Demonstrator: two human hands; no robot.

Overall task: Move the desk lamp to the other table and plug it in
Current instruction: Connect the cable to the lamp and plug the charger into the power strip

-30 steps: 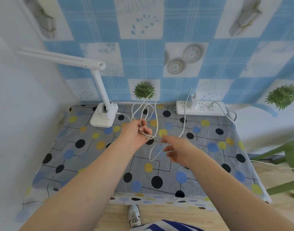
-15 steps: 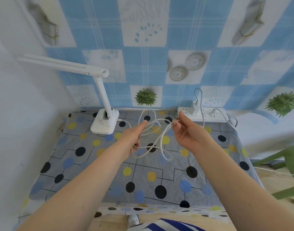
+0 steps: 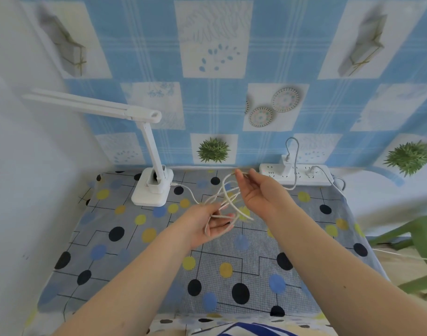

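Desk lamp (image 3: 151,187) stands on the table (image 3: 304,282), beyond and to the left of the left hand (image 3: 209,223). Its thin white cord (image 3: 228,202) — limp, light, prone to tangle — runs from the base into loose loops between both hands. Left hand's curled fingers gather the loops; right hand (image 3: 263,190) pinches one strand, just short of the power strip (image 3: 302,177). Lamp judged light but top-heavy — best held at the base or lower stem.
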